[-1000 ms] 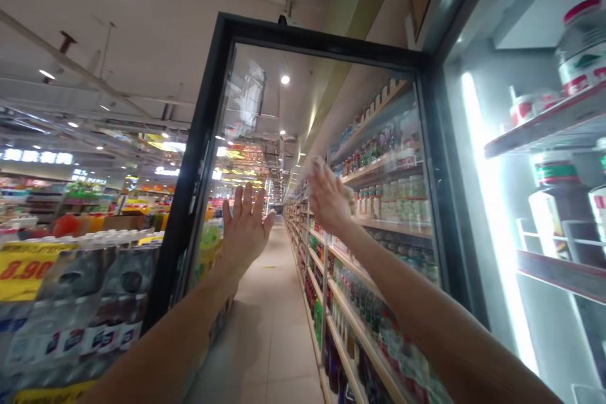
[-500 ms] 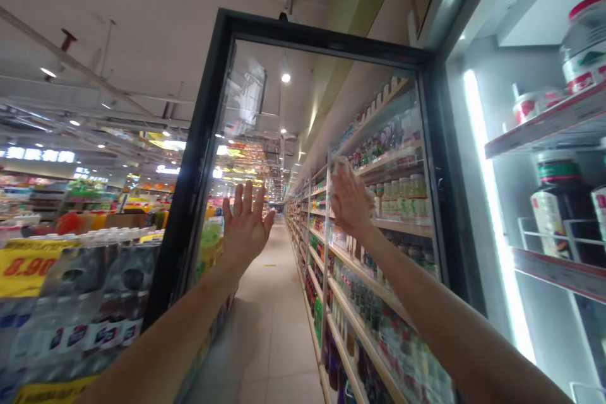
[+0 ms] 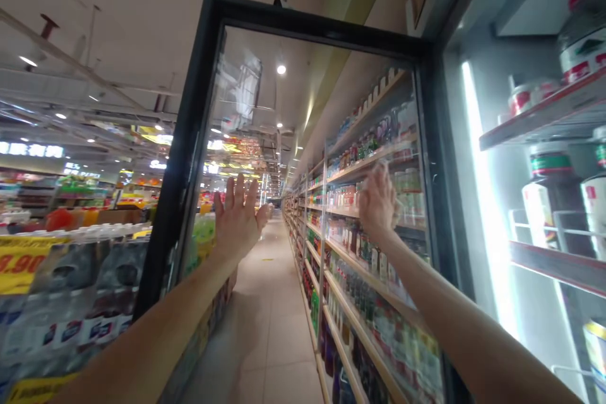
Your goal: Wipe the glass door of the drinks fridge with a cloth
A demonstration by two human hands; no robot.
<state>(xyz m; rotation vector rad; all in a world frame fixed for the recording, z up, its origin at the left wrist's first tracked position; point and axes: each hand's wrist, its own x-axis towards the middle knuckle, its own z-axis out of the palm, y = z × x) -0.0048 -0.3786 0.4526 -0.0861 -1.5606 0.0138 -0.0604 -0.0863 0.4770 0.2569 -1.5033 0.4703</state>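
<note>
A black-framed glass fridge door (image 3: 189, 139) stands swung out in front of me. My left hand (image 3: 238, 221) lies flat on its pane near the left frame, fingers spread, holding nothing. My right hand (image 3: 377, 202) rests against the same glass near the hinge side, fingers together and a pale cloth-like thing under them that I cannot make out clearly. Through the glass I see the aisle floor (image 3: 272, 303) and long shelves of drinks (image 3: 360, 278).
The lit fridge interior (image 3: 544, 202) is open on the right, with jars and bottles on its shelves. Stacked packs of bottles with a yellow price sign (image 3: 19, 262) stand at the left. The aisle runs straight ahead.
My right hand has slid rightward across the glass toward the hinge side. My left hand stays flat on the pane, and the door has swung slightly to the left.
</note>
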